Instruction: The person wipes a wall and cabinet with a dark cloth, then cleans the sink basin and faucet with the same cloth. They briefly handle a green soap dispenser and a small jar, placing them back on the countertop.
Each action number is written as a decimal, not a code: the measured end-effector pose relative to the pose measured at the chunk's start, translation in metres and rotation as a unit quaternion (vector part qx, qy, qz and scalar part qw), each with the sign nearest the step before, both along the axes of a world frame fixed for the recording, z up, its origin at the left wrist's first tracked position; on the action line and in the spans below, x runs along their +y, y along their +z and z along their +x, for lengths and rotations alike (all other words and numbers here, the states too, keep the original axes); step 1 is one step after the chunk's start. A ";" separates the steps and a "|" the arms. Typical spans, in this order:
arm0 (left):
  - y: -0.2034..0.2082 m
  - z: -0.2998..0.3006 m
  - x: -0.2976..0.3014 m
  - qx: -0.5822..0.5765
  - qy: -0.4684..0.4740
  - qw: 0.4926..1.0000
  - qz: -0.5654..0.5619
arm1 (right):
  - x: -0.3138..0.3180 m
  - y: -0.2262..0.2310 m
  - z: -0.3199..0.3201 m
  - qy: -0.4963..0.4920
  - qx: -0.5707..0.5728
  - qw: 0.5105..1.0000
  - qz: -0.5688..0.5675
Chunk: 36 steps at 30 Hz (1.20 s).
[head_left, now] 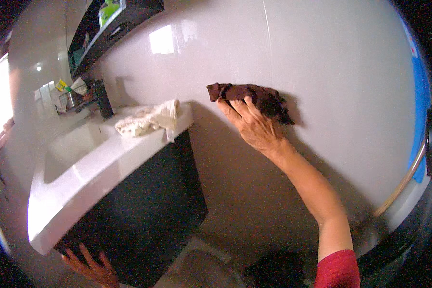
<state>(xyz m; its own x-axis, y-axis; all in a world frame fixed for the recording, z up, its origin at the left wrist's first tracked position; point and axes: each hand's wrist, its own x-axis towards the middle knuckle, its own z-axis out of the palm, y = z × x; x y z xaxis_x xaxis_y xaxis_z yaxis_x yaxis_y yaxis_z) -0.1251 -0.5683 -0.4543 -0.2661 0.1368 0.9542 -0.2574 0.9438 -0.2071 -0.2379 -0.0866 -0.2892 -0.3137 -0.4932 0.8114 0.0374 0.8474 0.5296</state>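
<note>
Pale, glossy wall panels (341,86) fill the middle and upper part of this washroom view, with a thin seam running down from 12 to 1 o'clock. Against them, at about 1 o'clock from the centre, lies a crumpled dark brown cloth (259,98), its shadow falling on its right side. The person's right hand (254,120) has hold of it: the fingers are spread along the cloth's lower edge and seem partly tucked into its folds, while the thumb is hard to make out. The left hand (93,269), low at 7 o'clock, is unclenched and shows nothing in its grasp; its fingers fan out before the black vanity cabinet (153,192), though whether they touch it cannot be told.

At 9 o'clock sits the white washbasin (77,144) with its black faucet (102,100), and a rumpled off-white rag (149,120) rests on the near corner of the counter, at 10 o'clock. Higher, towards 11, a green bottle (109,12) stands on a dark wall shelf (125,26).

The step in hand appears to be wiping down the wall. As a judgement, the next move calls for the cloth spread flatter under the fingers, with even pressure along the panel and the loose right end kept from trailing
</note>
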 end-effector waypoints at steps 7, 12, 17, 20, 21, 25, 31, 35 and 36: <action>0.009 0.011 0.018 -0.026 -0.004 1.000 0.015 | -0.008 0.075 -0.007 0.005 0.000 1.000 -0.027; -0.004 0.012 0.024 -0.078 0.017 0.995 -0.056 | -0.007 0.119 0.004 -0.004 -0.039 0.999 -0.014; 0.003 0.025 0.045 -0.102 0.017 0.994 0.041 | -0.015 0.155 0.007 -0.032 -0.042 0.998 0.036; 0.031 0.044 0.069 -0.201 -0.006 0.974 0.106 | -0.020 0.194 -0.004 0.001 -0.067 0.996 0.051; 0.044 0.047 0.076 -0.221 0.010 0.968 0.117 | -0.021 0.209 -0.007 0.026 -0.100 0.994 0.030; 0.087 0.073 0.127 -0.169 -0.362 0.726 0.559 | -0.027 0.284 -0.028 0.039 -0.169 0.985 -0.014; 0.172 0.104 0.152 -0.371 -0.334 0.843 0.200 | -0.040 0.406 -0.060 0.027 0.039 0.998 -0.030; 0.230 0.042 0.152 -0.341 -0.326 0.859 0.202 | -0.044 0.406 -0.072 -0.036 -0.136 0.987 -0.079; 0.241 0.022 0.152 -0.335 -0.322 0.863 0.201 | -0.044 0.395 -0.069 0.002 -0.184 0.977 -0.104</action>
